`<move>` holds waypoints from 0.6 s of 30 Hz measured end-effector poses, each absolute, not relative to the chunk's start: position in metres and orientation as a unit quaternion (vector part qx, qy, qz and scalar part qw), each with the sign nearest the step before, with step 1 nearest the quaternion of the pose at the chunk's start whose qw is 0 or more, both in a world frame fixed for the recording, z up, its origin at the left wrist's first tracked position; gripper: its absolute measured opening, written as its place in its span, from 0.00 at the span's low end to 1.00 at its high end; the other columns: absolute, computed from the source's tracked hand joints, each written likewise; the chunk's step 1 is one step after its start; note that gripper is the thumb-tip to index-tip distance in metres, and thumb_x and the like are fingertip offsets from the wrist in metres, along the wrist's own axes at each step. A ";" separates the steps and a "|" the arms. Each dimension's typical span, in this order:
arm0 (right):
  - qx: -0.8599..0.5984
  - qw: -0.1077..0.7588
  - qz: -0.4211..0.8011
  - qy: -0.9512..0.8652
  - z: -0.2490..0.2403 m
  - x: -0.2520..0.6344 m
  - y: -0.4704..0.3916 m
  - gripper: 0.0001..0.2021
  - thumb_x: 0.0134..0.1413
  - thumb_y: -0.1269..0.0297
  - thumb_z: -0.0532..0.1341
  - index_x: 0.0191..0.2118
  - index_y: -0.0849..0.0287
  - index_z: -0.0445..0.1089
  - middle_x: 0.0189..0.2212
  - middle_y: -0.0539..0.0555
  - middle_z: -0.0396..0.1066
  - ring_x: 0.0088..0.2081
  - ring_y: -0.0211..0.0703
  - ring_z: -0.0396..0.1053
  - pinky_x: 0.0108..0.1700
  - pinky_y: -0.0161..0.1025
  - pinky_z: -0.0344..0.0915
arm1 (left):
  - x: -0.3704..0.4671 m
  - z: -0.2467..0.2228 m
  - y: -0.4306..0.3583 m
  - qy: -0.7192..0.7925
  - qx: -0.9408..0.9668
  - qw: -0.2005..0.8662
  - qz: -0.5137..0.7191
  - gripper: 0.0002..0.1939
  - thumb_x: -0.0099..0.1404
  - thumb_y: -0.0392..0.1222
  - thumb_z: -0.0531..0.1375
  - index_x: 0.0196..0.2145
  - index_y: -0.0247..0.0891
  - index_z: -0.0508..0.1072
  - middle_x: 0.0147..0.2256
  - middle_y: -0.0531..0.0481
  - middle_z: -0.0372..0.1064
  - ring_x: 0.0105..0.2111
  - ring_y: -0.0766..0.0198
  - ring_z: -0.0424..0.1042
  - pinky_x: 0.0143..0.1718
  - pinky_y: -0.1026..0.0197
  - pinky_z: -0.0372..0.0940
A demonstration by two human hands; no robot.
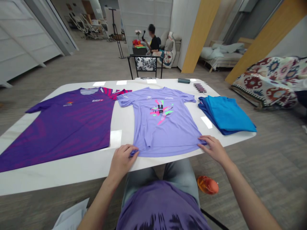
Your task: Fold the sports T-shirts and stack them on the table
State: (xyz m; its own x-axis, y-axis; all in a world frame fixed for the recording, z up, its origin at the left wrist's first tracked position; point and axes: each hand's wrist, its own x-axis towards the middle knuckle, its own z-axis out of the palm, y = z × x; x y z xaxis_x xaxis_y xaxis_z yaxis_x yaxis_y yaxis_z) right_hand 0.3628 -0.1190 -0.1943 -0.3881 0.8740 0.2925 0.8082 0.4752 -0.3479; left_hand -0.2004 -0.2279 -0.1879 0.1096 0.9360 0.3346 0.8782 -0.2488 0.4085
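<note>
Shirt [168, 134]: light purple, laid out wide on the table, in front of the sitting person, with its neck pointing away and its bottom edge close to the near side. It has a bright pink, green and black picture on it, and a few wrinkles low on the left side.
Left hand [123, 159]: nearly closed, with thumb and finger pinching the bottom left corner of the shirt.
Right hand [213, 147]: partly open, thumb and fingers a bit apart, touching the bottom right corner. I can't tell how tightly it has hold of the cloth.
Dark top [72, 127]: deep purple, spread flat on the left, with a pink striped sleeve that meets the shirt's sleeve.
Blue pile [227, 113]: folded cloth on the right, bright blue on top and darker blue under it.
Table [96, 167]: white and shiny, holding all these clothes.
Green case [184, 81]: long and dark, at the far edge, near a blurred-out thing [200, 88].
Chair [145, 64]: black frame, flowery back, just past the far side.
Orange bottle [208, 185]: down low, near the sitting person's right leg.
Other person [154, 43]: in a black top, sitting far back by a couch.
</note>
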 end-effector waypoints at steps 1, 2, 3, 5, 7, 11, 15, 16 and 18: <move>-0.501 0.223 0.081 -0.832 -0.193 0.367 -0.119 0.20 0.72 0.43 0.66 0.61 0.45 0.80 0.60 0.57 0.80 0.61 0.62 0.78 0.65 0.63 0.76 | -0.201 -0.186 -0.229 0.615 0.740 0.052 0.268 0.08 0.78 0.48 0.63 0.48 0.48 0.83 0.49 0.45 0.82 0.51 0.48 0.80 0.53 0.45 0.73; -0.498 0.223 0.088 -0.833 -0.192 0.370 -0.119 0.20 0.72 0.43 0.65 0.60 0.45 0.80 0.59 0.58 0.81 0.60 0.62 0.79 0.64 0.62 0.77 | -0.203 -0.184 -0.230 0.618 0.738 0.051 0.266 0.08 0.77 0.48 0.64 0.48 0.48 0.83 0.48 0.46 0.82 0.50 0.48 0.80 0.52 0.45 0.72; -0.497 0.224 0.095 -0.833 -0.191 0.372 -0.118 0.19 0.72 0.43 0.65 0.58 0.45 0.81 0.58 0.58 0.81 0.59 0.61 0.79 0.63 0.61 0.77 | -0.204 -0.182 -0.231 0.620 0.738 0.053 0.261 0.08 0.77 0.48 0.64 0.48 0.49 0.83 0.48 0.46 0.82 0.49 0.48 0.80 0.51 0.46 0.72; -0.505 0.226 0.106 -0.826 -0.190 0.374 -0.117 0.18 0.73 0.43 0.64 0.55 0.46 0.82 0.55 0.58 0.82 0.55 0.59 0.81 0.59 0.57 0.80 | -0.209 -0.178 -0.232 0.622 0.741 0.064 0.247 0.08 0.77 0.50 0.65 0.48 0.49 0.83 0.46 0.47 0.82 0.47 0.49 0.80 0.49 0.47 0.72; -0.516 0.225 0.118 -0.818 -0.190 0.376 -0.115 0.17 0.74 0.43 0.63 0.52 0.46 0.83 0.52 0.57 0.82 0.51 0.56 0.82 0.53 0.53 0.81 | -0.213 -0.175 -0.234 0.621 0.744 0.071 0.237 0.08 0.78 0.50 0.64 0.46 0.48 0.83 0.45 0.47 0.82 0.45 0.50 0.80 0.47 0.47 0.71; -0.536 0.244 0.126 -0.798 -0.193 0.381 -0.117 0.16 0.76 0.46 0.60 0.50 0.48 0.81 0.49 0.57 0.82 0.43 0.52 0.82 0.45 0.50 0.81 | -0.219 -0.178 -0.239 0.618 0.733 0.079 0.272 0.10 0.80 0.50 0.61 0.44 0.47 0.81 0.44 0.48 0.82 0.41 0.53 0.80 0.47 0.48 0.71; -0.544 0.285 0.114 -0.781 -0.197 0.389 -0.122 0.14 0.76 0.50 0.60 0.50 0.49 0.80 0.48 0.57 0.81 0.45 0.53 0.82 0.44 0.51 0.81 | -0.227 -0.187 -0.249 0.607 0.712 0.105 0.336 0.11 0.80 0.51 0.61 0.46 0.46 0.80 0.45 0.47 0.81 0.43 0.54 0.80 0.49 0.50 0.73; -0.546 0.297 0.110 -0.775 -0.198 0.391 -0.124 0.13 0.75 0.51 0.60 0.50 0.49 0.80 0.47 0.57 0.81 0.45 0.53 0.82 0.43 0.50 0.81 | -0.230 -0.189 -0.252 0.601 0.713 0.109 0.343 0.10 0.80 0.51 0.62 0.47 0.46 0.80 0.45 0.47 0.81 0.44 0.54 0.80 0.49 0.50 0.73; -0.559 0.325 0.104 -0.756 -0.200 0.394 -0.127 0.12 0.73 0.51 0.62 0.49 0.50 0.80 0.46 0.57 0.82 0.43 0.53 0.81 0.40 0.49 0.81 | -0.237 -0.192 -0.258 0.590 0.721 0.106 0.347 0.08 0.80 0.49 0.62 0.47 0.46 0.80 0.45 0.48 0.81 0.45 0.54 0.80 0.50 0.51 0.72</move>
State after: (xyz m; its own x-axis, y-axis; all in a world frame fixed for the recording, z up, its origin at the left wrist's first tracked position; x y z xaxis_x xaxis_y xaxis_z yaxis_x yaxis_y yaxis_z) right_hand 0.3940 -0.1267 -0.2001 -0.1641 0.9124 0.3748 0.7766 0.3538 -0.5213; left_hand -0.2371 -0.2581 -0.1920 0.0622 0.9247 0.3755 0.7778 -0.2806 0.5624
